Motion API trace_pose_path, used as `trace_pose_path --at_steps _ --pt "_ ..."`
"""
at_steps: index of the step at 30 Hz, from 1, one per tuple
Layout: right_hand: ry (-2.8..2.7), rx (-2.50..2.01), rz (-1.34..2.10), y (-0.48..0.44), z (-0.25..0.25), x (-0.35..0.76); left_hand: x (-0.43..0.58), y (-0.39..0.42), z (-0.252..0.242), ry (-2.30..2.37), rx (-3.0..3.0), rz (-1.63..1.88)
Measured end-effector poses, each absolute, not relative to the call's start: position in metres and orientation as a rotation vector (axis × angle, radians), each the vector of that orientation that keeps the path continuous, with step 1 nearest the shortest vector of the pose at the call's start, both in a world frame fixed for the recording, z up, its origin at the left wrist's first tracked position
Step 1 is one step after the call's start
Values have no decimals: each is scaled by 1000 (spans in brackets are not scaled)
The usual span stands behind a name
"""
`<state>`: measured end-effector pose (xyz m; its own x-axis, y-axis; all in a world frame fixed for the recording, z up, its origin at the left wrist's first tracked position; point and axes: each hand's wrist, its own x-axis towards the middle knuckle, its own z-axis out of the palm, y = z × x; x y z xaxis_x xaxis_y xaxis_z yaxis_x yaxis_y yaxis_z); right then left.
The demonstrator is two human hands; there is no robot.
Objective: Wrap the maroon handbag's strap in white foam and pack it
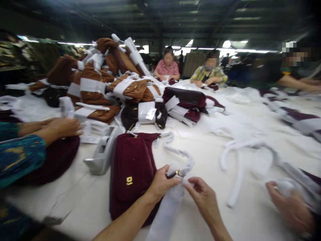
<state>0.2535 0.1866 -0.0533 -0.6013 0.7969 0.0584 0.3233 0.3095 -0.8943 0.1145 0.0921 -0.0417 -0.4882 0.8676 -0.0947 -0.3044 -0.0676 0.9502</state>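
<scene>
Burgundy cloth covers the bag [132, 157] in front of us; it lies on the white counter [200, 217], left of our hands, with its gold emblem [129, 181] facing up; its strap [184, 155], wrapped in white, curves from near the bag's top corner round to our hands; our left hand [162, 184] pinches the strap beside a gold metal fitting [178, 172]; our right hand [204, 195] has its thumb and forefinger drawn close together just below that fitting, though we cannot tell whether they grip anything; a translucent white strip [164, 216] runs down from between our hands. Just left of the bag we see a grey tape dispenser [101, 157]; behind the bag lies a dark bag [129, 117] with a white band, and brown bags [92, 85] are heaped beyond; white tubes [237, 180] lie to our right; at the left, a co-worker's hands [61, 128] are over a rounded burgundy bag [60, 162]; at the right, 1 blurred co-worker's hand [291, 206] shows; 2 people [167, 68] are across the counter.
</scene>
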Motion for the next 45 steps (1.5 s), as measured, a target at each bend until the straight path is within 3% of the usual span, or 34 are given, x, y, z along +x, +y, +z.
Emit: trace_pose_path --at_steps 4,11,21,28,31,35,39,45 --pt "-1812 -928 1605 184 -47 237 113 94 -36 1474 645 1629" --pt "-1469 -871 1906 180 -50 235 116 99 -32 1445 554 1525" --pt "-1122 -992 1797 153 -70 215 105 98 -45 1681 693 1360" --pt "-1257 -978 1751 148 -74 218 95 98 -51 1795 897 1315" --pt "-1859 -648 1399 159 -66 239 97 96 -47 1701 760 1450" --pt "-2323 -287 440 188 -59 260 103 91 -37 1433 632 1579" --pt "-2297 -46 391 212 -58 260 102 88 -40 1192 513 1606" --pt "-2474 323 0 211 -35 273 102 88 -49 1199 575 1608"
